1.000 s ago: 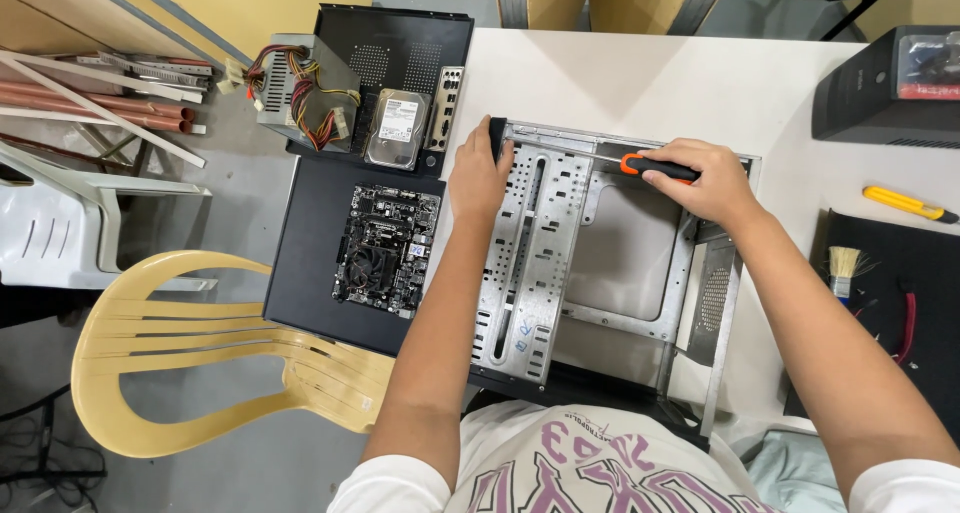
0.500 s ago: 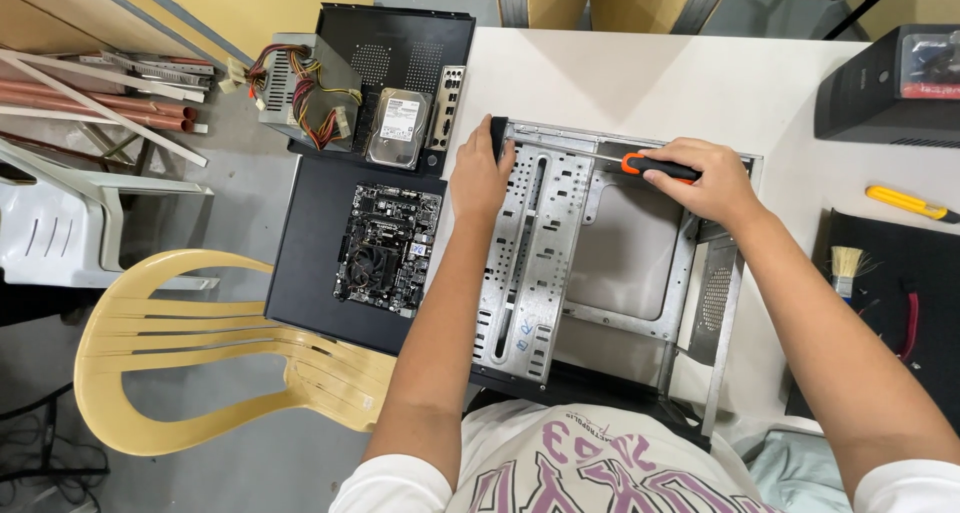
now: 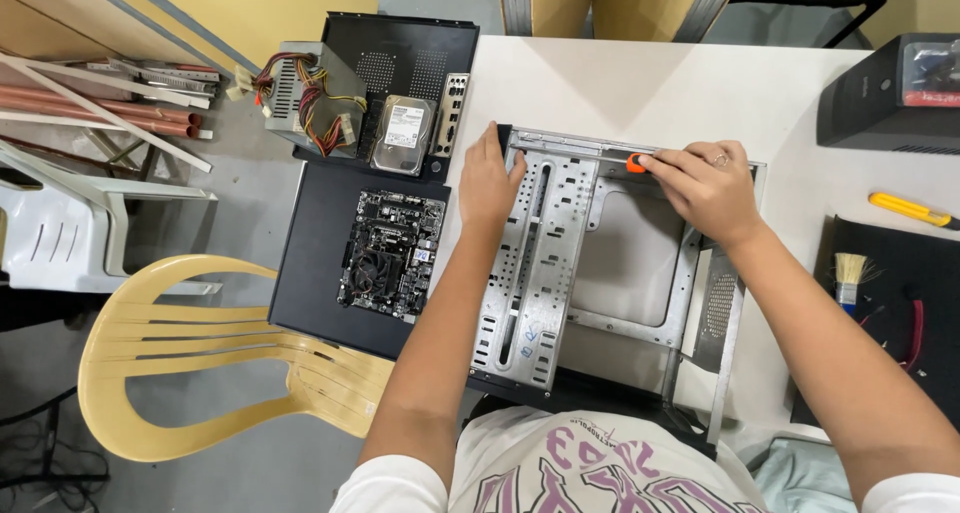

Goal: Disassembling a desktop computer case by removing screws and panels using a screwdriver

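Chair: a yellow plastic chair (image 3: 200, 363) is seen at the far left.
Motherboard: a motherboard (image 3: 392, 253) is laid on a black panel (image 3: 320, 273).
Left hand: the left hand (image 3: 488, 185) is pressed flat, fingers together, on the computer case (image 3: 560, 263) atop the white table (image 3: 640, 83).
Right hand: the right hand (image 3: 708, 188) is closed around an orange-handled screwdriver (image 3: 634, 162) at the case's far edge.

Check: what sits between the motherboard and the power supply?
Head view: the silver hard drive lies between the motherboard and the power supply, on the black panel stack.
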